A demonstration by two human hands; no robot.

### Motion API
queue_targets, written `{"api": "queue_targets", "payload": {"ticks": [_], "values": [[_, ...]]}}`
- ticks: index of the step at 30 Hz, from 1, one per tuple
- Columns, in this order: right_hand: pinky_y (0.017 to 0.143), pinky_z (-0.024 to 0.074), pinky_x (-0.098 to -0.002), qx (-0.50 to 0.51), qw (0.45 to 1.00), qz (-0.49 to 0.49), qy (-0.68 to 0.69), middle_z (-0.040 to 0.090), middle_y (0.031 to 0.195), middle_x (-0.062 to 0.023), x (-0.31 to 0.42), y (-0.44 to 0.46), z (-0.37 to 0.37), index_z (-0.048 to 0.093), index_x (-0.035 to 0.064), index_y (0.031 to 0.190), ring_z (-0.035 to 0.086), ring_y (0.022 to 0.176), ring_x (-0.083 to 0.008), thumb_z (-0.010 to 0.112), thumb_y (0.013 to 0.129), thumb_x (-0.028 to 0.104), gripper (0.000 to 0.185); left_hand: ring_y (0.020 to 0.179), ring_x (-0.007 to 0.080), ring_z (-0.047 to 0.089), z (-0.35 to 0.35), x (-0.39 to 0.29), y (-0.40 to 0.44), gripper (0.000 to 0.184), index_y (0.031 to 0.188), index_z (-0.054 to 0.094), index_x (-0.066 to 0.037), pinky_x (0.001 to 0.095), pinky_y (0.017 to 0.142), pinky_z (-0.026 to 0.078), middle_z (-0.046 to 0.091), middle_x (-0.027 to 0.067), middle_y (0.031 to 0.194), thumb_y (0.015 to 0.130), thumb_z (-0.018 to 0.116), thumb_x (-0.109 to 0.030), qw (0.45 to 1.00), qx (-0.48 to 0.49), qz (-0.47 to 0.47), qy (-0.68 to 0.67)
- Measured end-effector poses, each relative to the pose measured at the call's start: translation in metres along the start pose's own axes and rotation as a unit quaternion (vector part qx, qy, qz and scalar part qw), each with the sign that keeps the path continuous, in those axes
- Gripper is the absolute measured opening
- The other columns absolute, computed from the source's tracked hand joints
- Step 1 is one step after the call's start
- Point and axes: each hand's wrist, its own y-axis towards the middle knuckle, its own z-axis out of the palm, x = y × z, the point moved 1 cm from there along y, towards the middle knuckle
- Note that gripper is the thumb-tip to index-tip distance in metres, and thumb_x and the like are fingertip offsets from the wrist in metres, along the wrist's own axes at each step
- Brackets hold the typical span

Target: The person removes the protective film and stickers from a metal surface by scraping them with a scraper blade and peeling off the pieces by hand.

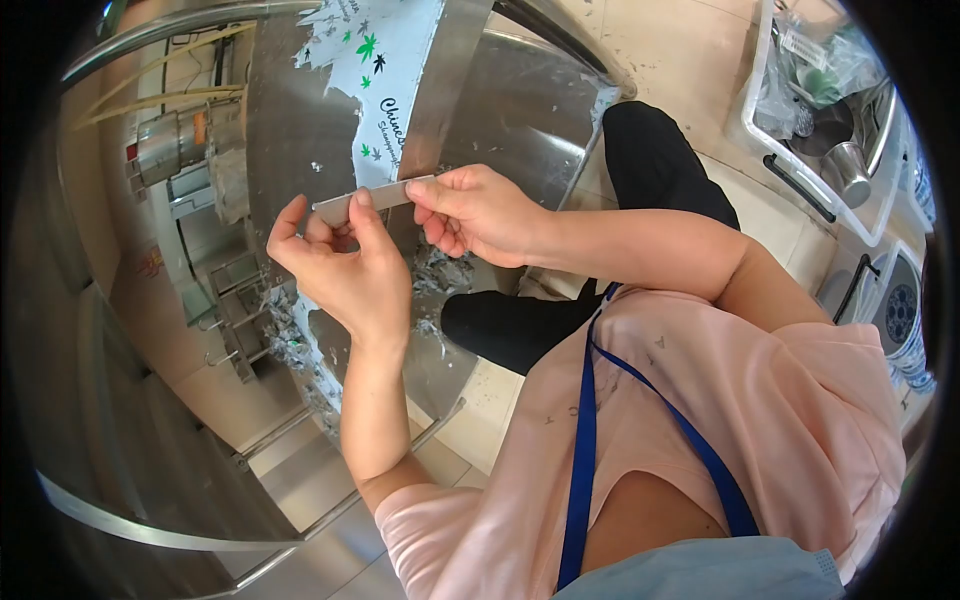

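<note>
Both hands hold a thin flat metal scraper blade (390,196) level in front of the steel surface. My left hand (355,265) pinches its left part between thumb and fingers. My right hand (480,212) grips the right end, thumb on top. Just beyond the blade, a torn white sticker (385,75) with green and black leaves and black lettering clings to the brushed steel panel (290,130). Its left edge is ragged. Scraped-off sticker shreds (440,272) lie below the hands, and more curled scraps (295,335) gather along the lower left edge.
A clear plastic bin (750,100) with metal cups and plastic bags stands on the tiled floor (690,60) at upper right. A second bin (870,290) holds patterned dishes. Steel rails (180,18) and a metal rack (240,310) are at left. My black-clad knees flank the panel.
</note>
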Motion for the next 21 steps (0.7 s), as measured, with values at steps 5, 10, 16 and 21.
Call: {"api": "queue_targets", "payload": {"ticks": [5,10,16,21], "values": [[0.046,0.0383,-0.0244,0.006,1.000,0.002,-0.010,0.054,0.060,-0.0041,0.009,-0.001,-0.006,0.057,0.0038,0.073,0.050,0.051,-0.0113,0.055,0.091,0.032,0.034,0.061,0.0087,0.051,0.006,0.008,0.002,0.041,0.111,0.036,0.003,0.0208,0.055,0.040,0.056,0.0053,0.070,0.083,0.064,-0.005,0.998,-0.007,0.023,-0.054],[0.045,0.0361,-0.0236,0.002,1.000,-0.020,0.013,0.054,0.059,-0.0042,0.018,-0.005,-0.001,0.056,0.0046,0.072,0.049,0.049,-0.0115,0.053,0.093,0.034,0.036,0.059,0.0080,0.047,0.014,-0.008,0.021,0.038,0.109,0.038,0.003,0.0208,0.053,0.038,0.054,0.0067,0.076,0.083,0.064,-0.005,0.998,0.024,-0.009,-0.051],[0.041,0.0342,-0.0240,-0.014,0.998,-0.067,0.009,0.054,0.057,-0.0046,0.043,-0.007,0.002,0.057,0.0031,0.072,0.049,0.046,-0.0114,0.053,0.092,0.030,0.034,0.065,0.0099,0.052,0.028,-0.008,0.039,0.041,0.111,0.036,0.005,0.0215,0.055,0.041,0.058,0.0105,0.080,0.082,0.064,-0.004,0.982,0.032,-0.047,-0.179],[0.041,0.0350,-0.0231,-0.097,0.989,-0.105,-0.037,0.054,0.057,-0.0047,0.075,-0.005,0.010,0.057,0.0020,0.073,0.049,0.046,-0.0111,0.052,0.093,0.028,0.033,0.064,0.0122,0.054,0.046,-0.029,0.075,0.050,0.117,0.033,0.007,0.0226,0.056,0.043,0.058,0.0100,0.078,0.081,0.065,-0.004,0.976,0.087,-0.078,-0.185]]}}
